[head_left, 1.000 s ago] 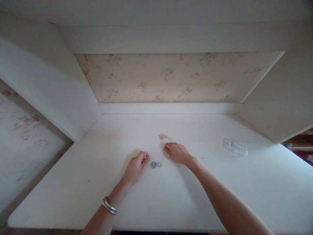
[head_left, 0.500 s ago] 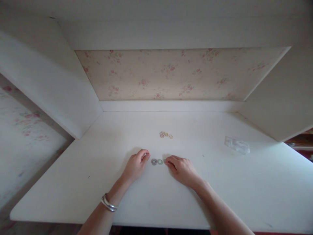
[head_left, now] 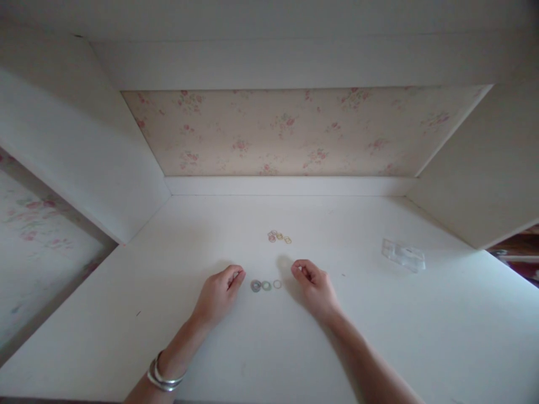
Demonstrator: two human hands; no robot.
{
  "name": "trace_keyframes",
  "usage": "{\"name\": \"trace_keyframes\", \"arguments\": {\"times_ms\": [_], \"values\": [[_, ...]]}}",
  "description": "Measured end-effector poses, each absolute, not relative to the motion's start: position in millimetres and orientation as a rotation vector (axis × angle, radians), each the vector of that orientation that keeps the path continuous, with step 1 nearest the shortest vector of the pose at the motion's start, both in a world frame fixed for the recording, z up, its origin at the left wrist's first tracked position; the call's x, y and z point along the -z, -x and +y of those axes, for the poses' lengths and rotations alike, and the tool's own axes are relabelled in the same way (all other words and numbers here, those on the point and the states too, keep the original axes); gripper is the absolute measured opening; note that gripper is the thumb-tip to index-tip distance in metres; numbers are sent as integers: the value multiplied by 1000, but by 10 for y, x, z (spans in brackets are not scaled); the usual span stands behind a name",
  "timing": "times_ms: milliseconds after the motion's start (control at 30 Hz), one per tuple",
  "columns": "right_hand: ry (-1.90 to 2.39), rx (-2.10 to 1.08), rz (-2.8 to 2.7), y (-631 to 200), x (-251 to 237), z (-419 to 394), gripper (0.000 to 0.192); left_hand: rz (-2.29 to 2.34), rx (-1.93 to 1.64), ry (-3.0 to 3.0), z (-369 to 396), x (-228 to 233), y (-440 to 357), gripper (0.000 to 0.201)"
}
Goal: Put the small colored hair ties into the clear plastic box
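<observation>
Three small rings or bands lie in a row on the white tabletop: a dark grey one (head_left: 255,286), a pale green one (head_left: 266,285) and a thin pale one (head_left: 277,284). Just left of the row rests my left hand (head_left: 218,294), thumb and forefinger pressed together, with nothing seen between them. My right hand (head_left: 314,285) is to the right of the thin ring and apart from it. Its fingers are curled and closed, and nothing shows in them. Farther back is a loose cluster of pinkish rings (head_left: 272,238) and yellow rings (head_left: 287,240).
A clear plastic box or wrapper (head_left: 403,256) lies at the right of the white table (head_left: 202,224). A short dark mark or sliver (head_left: 138,313) is at the left. White side panels and a floral-papered back wall (head_left: 295,134) enclose the table.
My right hand has let go of the thin pale ring and drawn away up and to the right. That ring now lies in full view beside the green one. The view has shifted slightly.
</observation>
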State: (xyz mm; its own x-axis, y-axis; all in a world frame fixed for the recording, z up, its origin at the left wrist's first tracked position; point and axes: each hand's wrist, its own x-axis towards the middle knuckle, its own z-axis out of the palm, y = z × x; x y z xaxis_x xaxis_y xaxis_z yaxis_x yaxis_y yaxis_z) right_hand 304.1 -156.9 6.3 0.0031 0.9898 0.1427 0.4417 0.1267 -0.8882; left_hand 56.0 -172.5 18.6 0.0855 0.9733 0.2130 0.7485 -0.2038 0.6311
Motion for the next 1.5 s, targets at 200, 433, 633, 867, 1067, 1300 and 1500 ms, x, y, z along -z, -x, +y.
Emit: {"name": "trace_keyframes", "arguments": {"times_ms": [200,433,633,867,1067,1300,1500], "values": [[1435,-895,-1370,-3065,-9,-1485,36,1635,-922,-1976,-1481,-279,-667,34],[1435,-893,-1384,-3081,3,-1473,36,1600,-636,-2328,-810,-313,-958,30],[1438,-867,-1435,-3094,5,-1474,35,1648,-406,-2477,-407,-295,-1039,29],[1448,-857,-1479,-3091,-31,-1489,31,1509,-271,-2614,-276,-290,-1112,31],[1442,-860,-1473,-3101,-39,-1484,33,1475,-298,-2603,-219,-297,-1070,23],[1470,-890,-1478,-3098,-34,-1480,34,1481,-406,-2561,-409,-254,-932,25],[1477,-876,-1490,-3095,-42,-1492,34,1478,-671,-2391,-642,-253,-857,26]]}}
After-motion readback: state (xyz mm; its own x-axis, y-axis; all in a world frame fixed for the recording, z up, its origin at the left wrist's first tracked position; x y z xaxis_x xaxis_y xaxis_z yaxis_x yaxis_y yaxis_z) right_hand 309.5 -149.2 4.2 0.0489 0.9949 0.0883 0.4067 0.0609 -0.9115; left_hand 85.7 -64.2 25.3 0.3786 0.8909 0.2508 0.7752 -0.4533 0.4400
